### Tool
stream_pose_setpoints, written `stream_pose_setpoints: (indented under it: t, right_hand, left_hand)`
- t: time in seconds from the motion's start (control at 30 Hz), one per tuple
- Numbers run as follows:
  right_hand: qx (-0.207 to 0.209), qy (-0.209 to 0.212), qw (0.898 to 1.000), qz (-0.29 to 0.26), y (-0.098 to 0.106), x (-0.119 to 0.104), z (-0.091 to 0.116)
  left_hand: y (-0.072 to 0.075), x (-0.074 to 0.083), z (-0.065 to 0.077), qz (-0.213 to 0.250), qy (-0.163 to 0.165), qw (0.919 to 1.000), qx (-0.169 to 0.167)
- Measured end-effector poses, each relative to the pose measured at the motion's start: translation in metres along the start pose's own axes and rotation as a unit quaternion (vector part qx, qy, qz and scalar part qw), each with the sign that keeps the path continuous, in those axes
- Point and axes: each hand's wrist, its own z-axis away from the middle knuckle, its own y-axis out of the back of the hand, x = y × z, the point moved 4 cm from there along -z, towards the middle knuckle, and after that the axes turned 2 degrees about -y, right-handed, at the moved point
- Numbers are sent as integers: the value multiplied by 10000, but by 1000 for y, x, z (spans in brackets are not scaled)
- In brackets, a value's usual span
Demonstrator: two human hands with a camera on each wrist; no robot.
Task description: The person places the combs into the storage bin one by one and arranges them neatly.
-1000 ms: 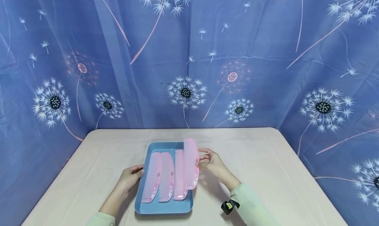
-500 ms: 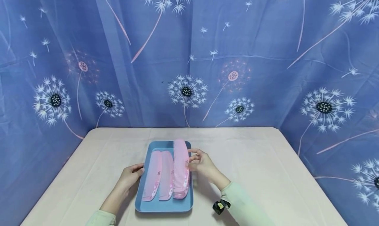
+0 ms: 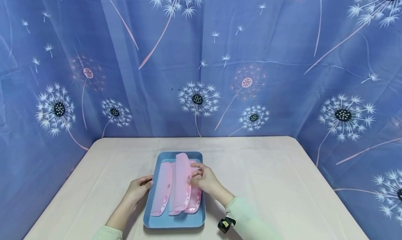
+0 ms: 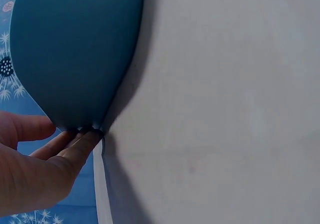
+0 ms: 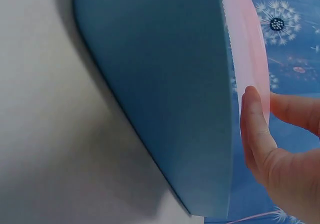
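Observation:
My right hand [image 3: 205, 180] pinches a pink comb [image 3: 181, 184] by its curved spine, between thumb and fingers. The comb is raised over the blue tray [image 3: 174, 222], its teeth facing left. In the right wrist view this comb [image 5: 250, 34] shows above the tray's outer wall [image 5: 160, 84]. Beneath it lie two more pink combs, one mostly covered [image 3: 172, 206] and one at the right [image 3: 194, 203]. The leftmost comb [image 3: 161, 189] lies in full view in the tray. With thumb and fingers, my left hand [image 3: 136, 191] holds the tray's left rim, as the left wrist view also shows.
The tray rests near the front of a table with a pale cloth [image 3: 267, 184]. A blue curtain with dandelion prints [image 3: 220, 75] encloses the table at the back and sides. A small black device [image 3: 226, 225] sits at the right wrist.
My right hand has moved left with the comb, from the tray's right edge to over the combs in its middle. The left hand has stayed on the tray's rim.

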Motion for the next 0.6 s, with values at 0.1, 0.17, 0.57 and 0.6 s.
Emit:
stream_pose_setpoints:
  t: [0.1, 0.17, 0.57, 0.6]
  right_hand:
    - [23, -3, 10000, -27, -3, 2, -1]
    - [30, 4, 10000, -1, -4, 2, -1]
    - [74, -73, 9996, 276, -14, 3, 0]
    - [66, -77, 9996, 272, -15, 4, 0]
  left_hand:
    - [0, 0, 0, 3, -29, 10000, -5]
    - [0, 1, 0, -2, -38, 10000, -2]
    - [0, 0, 2, 39, -23, 10000, 16]
    - [0, 0, 2, 29, -31, 10000, 20]
